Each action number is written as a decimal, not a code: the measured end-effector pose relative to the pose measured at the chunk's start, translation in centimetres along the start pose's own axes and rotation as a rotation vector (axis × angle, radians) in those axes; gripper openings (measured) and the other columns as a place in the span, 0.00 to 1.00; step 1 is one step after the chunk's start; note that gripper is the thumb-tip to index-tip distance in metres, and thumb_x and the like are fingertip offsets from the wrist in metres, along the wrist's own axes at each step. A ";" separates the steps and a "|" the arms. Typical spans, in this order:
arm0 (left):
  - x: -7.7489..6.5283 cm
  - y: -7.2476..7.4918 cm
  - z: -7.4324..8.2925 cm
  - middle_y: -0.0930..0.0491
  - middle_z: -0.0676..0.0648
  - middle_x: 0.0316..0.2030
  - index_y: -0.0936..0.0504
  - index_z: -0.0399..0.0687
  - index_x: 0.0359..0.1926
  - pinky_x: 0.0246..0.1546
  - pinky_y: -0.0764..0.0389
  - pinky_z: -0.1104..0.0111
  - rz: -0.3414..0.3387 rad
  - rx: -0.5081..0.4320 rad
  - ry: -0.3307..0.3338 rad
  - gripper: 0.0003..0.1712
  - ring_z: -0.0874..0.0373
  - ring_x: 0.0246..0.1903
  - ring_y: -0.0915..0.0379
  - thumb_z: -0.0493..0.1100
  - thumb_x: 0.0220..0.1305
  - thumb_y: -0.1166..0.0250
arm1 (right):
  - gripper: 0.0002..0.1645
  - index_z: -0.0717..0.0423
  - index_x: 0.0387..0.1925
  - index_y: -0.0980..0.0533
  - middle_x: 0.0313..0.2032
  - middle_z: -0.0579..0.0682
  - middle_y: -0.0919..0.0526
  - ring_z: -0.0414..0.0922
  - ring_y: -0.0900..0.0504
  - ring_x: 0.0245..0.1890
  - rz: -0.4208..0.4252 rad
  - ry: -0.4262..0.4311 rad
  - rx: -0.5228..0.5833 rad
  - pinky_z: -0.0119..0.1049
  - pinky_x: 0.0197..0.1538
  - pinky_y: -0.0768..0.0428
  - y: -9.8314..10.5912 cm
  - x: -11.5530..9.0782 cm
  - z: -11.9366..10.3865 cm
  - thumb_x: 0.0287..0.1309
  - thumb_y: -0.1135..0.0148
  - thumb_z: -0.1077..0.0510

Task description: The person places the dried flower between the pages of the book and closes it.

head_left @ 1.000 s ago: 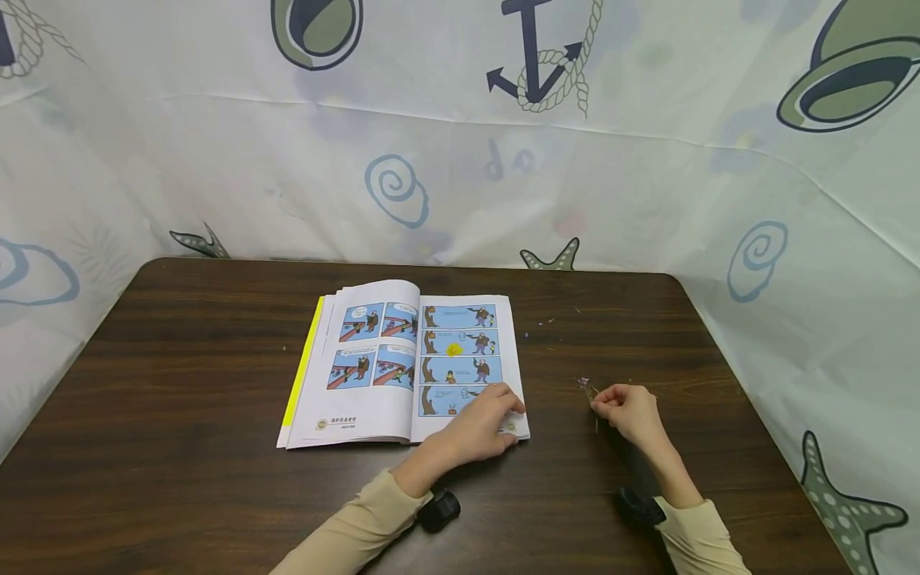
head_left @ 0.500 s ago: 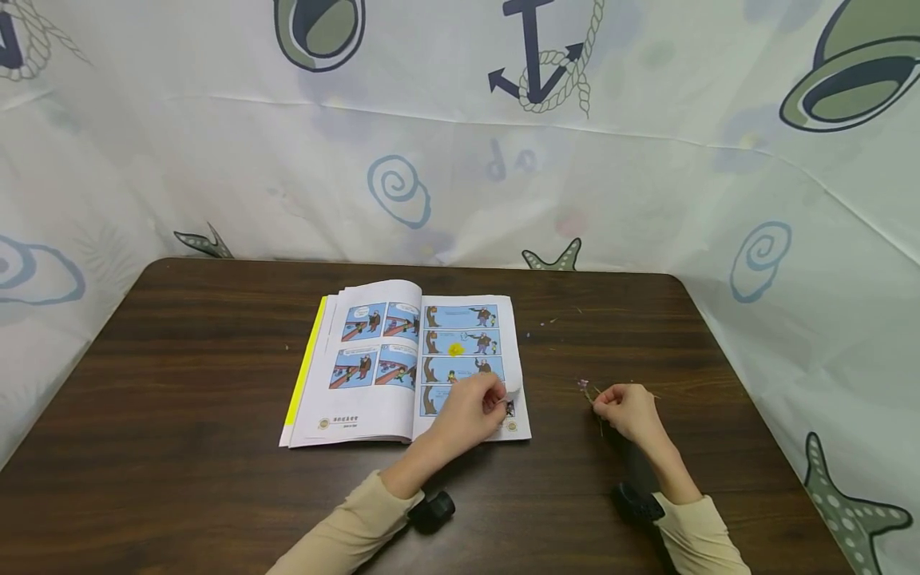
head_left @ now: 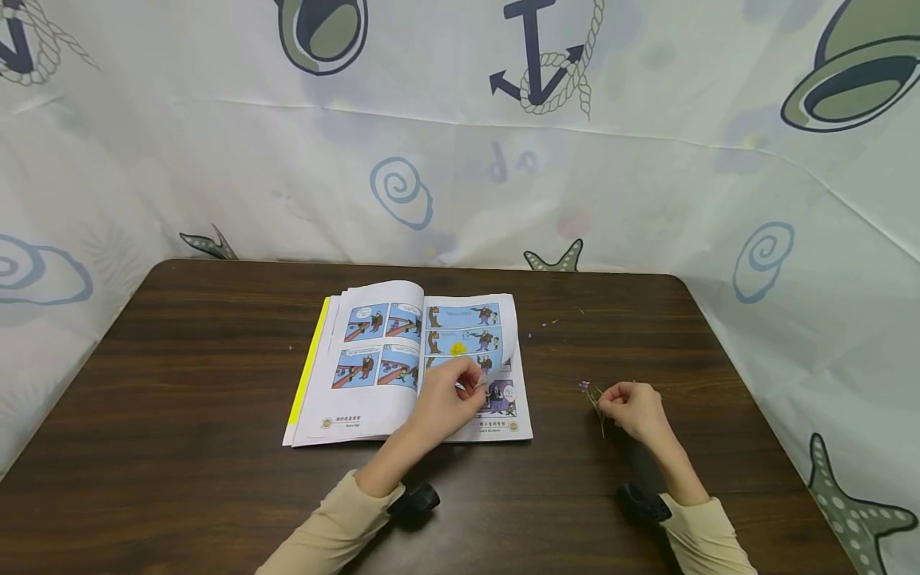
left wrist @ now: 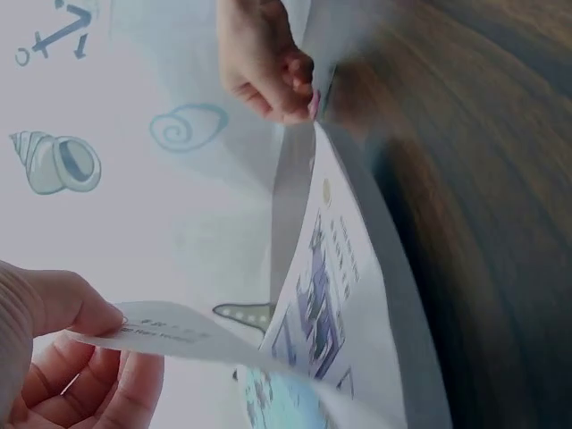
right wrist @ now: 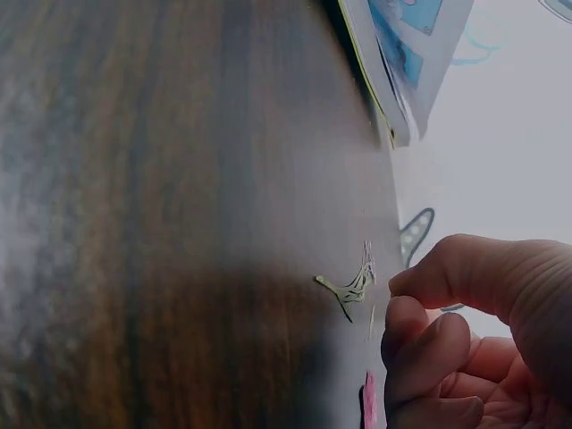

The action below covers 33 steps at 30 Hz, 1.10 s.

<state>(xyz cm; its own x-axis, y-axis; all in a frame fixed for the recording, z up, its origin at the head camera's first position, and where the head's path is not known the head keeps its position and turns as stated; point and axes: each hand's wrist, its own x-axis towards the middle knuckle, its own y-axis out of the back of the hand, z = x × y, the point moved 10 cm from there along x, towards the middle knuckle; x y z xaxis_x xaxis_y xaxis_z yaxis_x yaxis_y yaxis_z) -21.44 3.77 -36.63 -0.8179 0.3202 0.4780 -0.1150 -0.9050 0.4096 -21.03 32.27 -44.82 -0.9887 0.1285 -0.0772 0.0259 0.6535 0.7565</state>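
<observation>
Curling from the open book (head_left: 391, 399), a page (left wrist: 201, 335) pinched between the left fingers (left wrist: 138, 389).

Left hand (head_left: 440, 403) center, pinching, fingers curled under thumb. Right hand (head_left: 636, 411) to the right, fingers curled, thumb by index. Both forearms (head_left: 323, 511) angled in from near side.
</observation>
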 end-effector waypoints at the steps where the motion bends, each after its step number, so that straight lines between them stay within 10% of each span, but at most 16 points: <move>1: 0.0 0.3 -0.1 0.27 0.50 0.20 0.27 0.41 0.23 0.22 0.24 0.74 0.006 0.003 0.006 0.09 0.61 0.21 0.29 0.26 0.45 0.36 | 0.04 0.65 0.26 0.22 0.16 0.48 0.22 0.40 0.27 0.14 -0.003 0.001 0.000 0.32 0.18 0.29 0.0 0.0 0.0 0.51 0.41 0.66; 28: -3.7 9.8 -3.6 0.22 0.49 0.20 0.24 0.39 0.24 0.22 0.24 0.77 0.126 0.186 0.139 0.08 0.61 0.22 0.27 0.27 0.46 0.33 | 0.05 0.64 0.22 0.22 0.15 0.48 0.23 0.40 0.26 0.14 -0.077 -0.019 -0.060 0.35 0.19 0.28 -1.1 0.2 -0.8 0.49 0.41 0.67; 33: -5.0 12.0 -4.9 0.20 0.47 0.23 0.23 0.39 0.24 0.22 0.24 0.77 0.160 0.159 0.251 0.07 0.59 0.23 0.26 0.28 0.47 0.32 | 0.05 0.64 0.23 0.22 0.15 0.48 0.23 0.41 0.26 0.14 -0.088 0.000 -0.051 0.35 0.20 0.28 -1.2 0.2 -0.9 0.50 0.42 0.67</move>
<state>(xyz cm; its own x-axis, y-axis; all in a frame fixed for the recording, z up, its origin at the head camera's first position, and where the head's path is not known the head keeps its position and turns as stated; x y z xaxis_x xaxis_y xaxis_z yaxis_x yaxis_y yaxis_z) -21.48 -10.08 -37.94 -0.9340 0.0808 0.3481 0.0994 -0.8770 0.4701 -21.41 30.88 -45.15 -0.9867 0.0724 -0.1454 -0.0689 0.6238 0.7785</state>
